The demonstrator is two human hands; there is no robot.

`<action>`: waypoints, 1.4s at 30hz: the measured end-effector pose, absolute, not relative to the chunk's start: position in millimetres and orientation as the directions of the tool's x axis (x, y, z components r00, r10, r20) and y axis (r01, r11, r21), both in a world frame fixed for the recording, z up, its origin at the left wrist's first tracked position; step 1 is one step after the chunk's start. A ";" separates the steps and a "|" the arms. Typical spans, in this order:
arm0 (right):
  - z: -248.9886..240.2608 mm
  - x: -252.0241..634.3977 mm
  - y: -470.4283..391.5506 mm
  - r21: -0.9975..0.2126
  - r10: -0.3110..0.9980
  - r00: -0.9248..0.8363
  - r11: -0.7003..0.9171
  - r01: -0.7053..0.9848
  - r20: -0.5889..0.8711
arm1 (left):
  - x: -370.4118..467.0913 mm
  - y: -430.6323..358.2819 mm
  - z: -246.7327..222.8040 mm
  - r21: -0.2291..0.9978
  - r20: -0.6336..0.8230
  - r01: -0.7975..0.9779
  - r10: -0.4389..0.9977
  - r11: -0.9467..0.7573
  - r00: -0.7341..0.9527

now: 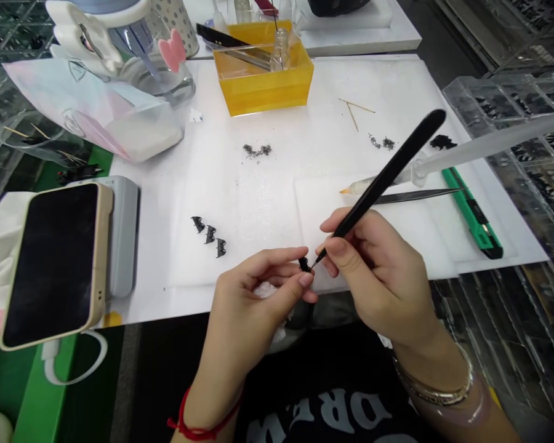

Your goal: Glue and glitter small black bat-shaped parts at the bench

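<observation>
Between the thumb and fingers of my left hand (263, 289) is a small black part (304, 264). White crumpled material shows under that palm. My right hand (373, 271) is closed around black tweezers (388, 166), whose fine tip points down and left and meets the small part or lies right beside it. Three similar black pieces (210, 234) lie in a slanting row on the white mat (184, 264), left of my hands. Tiny dark bits (257, 151) form a small heap farther back.
A yellow box (265, 92) of tools stands at the back. Left are a phone (53, 264), a white pouch (106, 117) and a clear jug (161, 80). On the right lie a green cutter (473, 215), metal tweezers (415, 196) and a syringe (484, 147), beside clear compartment trays (530, 117).
</observation>
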State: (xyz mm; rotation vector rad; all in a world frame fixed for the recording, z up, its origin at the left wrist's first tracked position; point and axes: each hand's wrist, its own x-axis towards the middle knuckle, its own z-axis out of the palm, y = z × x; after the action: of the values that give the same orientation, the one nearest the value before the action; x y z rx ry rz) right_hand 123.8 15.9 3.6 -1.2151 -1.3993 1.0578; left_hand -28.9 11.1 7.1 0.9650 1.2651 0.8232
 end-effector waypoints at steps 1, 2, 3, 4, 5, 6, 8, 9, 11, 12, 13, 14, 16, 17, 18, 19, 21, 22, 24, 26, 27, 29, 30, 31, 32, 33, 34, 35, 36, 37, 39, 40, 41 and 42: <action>3.9 123.7 16.0 -0.980 0.992 -0.041 0.126 0.157 0.121 | -28.6 11.0 7.2 0.919 -0.392 0.008 0.910 0.395 0.131; 4.1 123.6 16.1 -0.979 0.992 -0.043 0.127 0.159 0.122 | -28.2 11.0 7.4 0.917 -0.396 0.001 0.910 0.399 0.124; 4.2 123.6 16.2 -0.979 0.991 -0.043 0.129 0.160 0.124 | -27.8 10.9 7.5 0.916 -0.399 -0.003 0.910 0.402 0.117; 4.3 123.5 16.2 -0.978 0.991 -0.041 0.132 0.161 0.127 | -27.5 10.9 7.7 0.915 -0.399 -0.004 0.910 0.402 0.113; 4.3 123.4 16.2 -0.978 0.991 -0.038 0.131 0.163 0.127 | -27.3 11.0 7.8 0.915 -0.402 -0.002 0.909 0.404 0.113; 4.4 123.4 16.2 -0.977 0.991 -0.037 0.131 0.166 0.127 | -27.3 11.2 7.8 0.913 -0.404 -0.001 0.907 0.407 0.115; 4.5 123.5 16.2 -0.976 0.991 -0.044 0.131 0.173 0.125 | -27.8 11.3 7.8 0.908 -0.414 -0.007 0.902 0.418 0.123; 4.6 123.7 16.2 -0.976 0.991 -0.050 0.130 0.177 0.123 | -28.1 11.3 7.8 0.904 -0.423 -0.011 0.898 0.427 0.121; 4.8 124.2 16.2 -0.975 0.991 -0.058 0.130 0.178 0.122 | -28.8 10.9 8.0 0.900 -0.430 -0.022 0.894 0.436 0.122; 4.8 124.6 16.2 -0.976 0.991 -0.058 0.127 0.175 0.119 | -29.0 10.6 8.1 0.900 -0.429 -0.027 0.894 0.435 0.127; 4.9 124.9 16.1 -0.978 0.992 -0.051 0.120 0.168 0.113 | -29.0 10.2 8.2 0.901 -0.427 -0.029 0.895 0.434 0.132; 5.0 125.2 15.9 -0.982 0.993 -0.039 0.112 0.151 0.107 | -29.0 9.8 8.3 0.901 -0.424 -0.032 0.895 0.432 0.136; 5.1 125.6 15.6 -0.990 0.996 -0.012 0.090 0.109 0.089 | -28.7 9.1 8.1 0.902 -0.423 -0.037 0.896 0.431 0.137; 5.2 125.7 15.5 -0.993 0.997 0.001 0.079 0.092 0.080 | -28.5 8.8 7.8 0.901 -0.422 -0.040 0.896 0.431 0.135; 5.2 125.7 15.4 -0.994 0.997 0.010 0.073 0.079 0.074 | -28.5 8.7 7.3 0.902 -0.420 -0.046 0.898 0.429 0.132; 5.2 125.6 15.4 -0.995 0.997 0.014 0.071 0.071 0.072 | -28.5 8.8 6.6 0.903 -0.417 -0.053 0.899 0.426 0.132; 5.3 125.4 15.7 -0.995 0.997 0.011 0.074 0.068 0.075 | -29.0 9.3 4.8 0.905 -0.407 -0.072 0.902 0.420 0.143; 5.3 125.2 15.9 -0.995 0.997 0.006 0.077 0.066 0.078 | -29.3 9.6 3.9 0.905 -0.403 -0.081 0.902 0.418 0.153; 5.4 124.8 16.4 -0.995 0.997 -0.004 0.080 0.066 0.080 | -30.0 10.2 2.3 0.905 -0.398 -0.087 0.901 0.417 0.173; 5.4 124.6 16.8 -0.994 0.997 -0.011 0.081 0.067 0.080 | -30.6 10.2 1.4 0.907 -0.392 -0.088 0.901 0.412 0.184; 5.3 124.5 16.9 -0.995 0.997 -0.013 0.080 0.066 0.079 | -30.7 10.0 1.2 0.908 -0.390 -0.086 0.901 0.411 0.189; 5.2 124.5 17.0 -0.995 0.997 -0.015 0.073 0.064 0.072 | -30.8 9.4 1.3 0.908 -0.391 -0.083 0.900 0.411 0.191; 5.2 124.5 16.9 -0.996 0.997 -0.015 0.071 0.062 0.070 | -30.7 9.1 1.6 0.907 -0.393 -0.082 0.900 0.413 0.189; 5.1 124.5 16.9 -0.996 0.997 -0.013 0.071 0.061 0.071 | -30.6 8.9 1.8 0.906 -0.394 -0.082 0.900 0.414 0.186; 5.0 124.5 16.9 -0.996 0.997 -0.012 0.072 0.060 0.071 | -30.4 8.9 2.1 0.905 -0.396 -0.086 0.900 0.416 0.185; 5.0 124.4 16.8 -0.995 0.997 -0.012 0.073 0.061 0.073 | -30.1 9.0 2.4 0.904 -0.397 -0.091 0.899 0.417 0.183; 4.9 124.2 16.8 -0.995 0.997 -0.012 0.075 0.063 0.074 | -29.9 9.3 2.7 0.903 -0.398 -0.096 0.899 0.419 0.181; 4.9 124.0 16.7 -0.995 0.997 -0.013 0.075 0.066 0.074 | -29.6 9.6 2.8 0.902 -0.398 -0.102 0.899 0.419 0.181; 4.9 123.9 16.7 -0.995 0.997 -0.014 0.075 0.069 0.074 | -29.4 9.9 2.9 0.902 -0.397 -0.106 0.900 0.419 0.181; 5.0 123.8 16.6 -0.995 0.997 -0.015 0.074 0.070 0.073 | -29.2 10.2 2.9 0.901 -0.397 -0.107 0.899 0.420 0.184; 5.3 123.8 16.7 -0.995 0.997 -0.012 0.075 0.071 0.074 | -29.0 10.2 2.6 0.902 -0.398 -0.097 0.899 0.420 0.184; 5.5 123.9 16.8 -0.995 0.997 -0.010 0.074 0.072 0.073 | -28.9 10.1 2.4 0.903 -0.399 -0.091 0.899 0.419 0.183; 5.7 124.1 16.9 -0.995 0.997 -0.008 0.074 0.072 0.073 | -28.9 9.9 2.2 0.904 -0.399 -0.085 0.899 0.418 0.182; 5.8 124.3 17.1 -0.995 0.997 -0.008 0.073 0.073 0.072 | -28.9 9.6 2.1 0.906 -0.397 -0.079 0.900 0.415 0.178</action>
State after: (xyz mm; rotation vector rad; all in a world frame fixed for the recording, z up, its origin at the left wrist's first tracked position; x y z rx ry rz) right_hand 124.3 17.1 5.8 -1.2061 -1.3007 1.1234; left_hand -28.9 9.6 2.1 0.8897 1.1829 0.8403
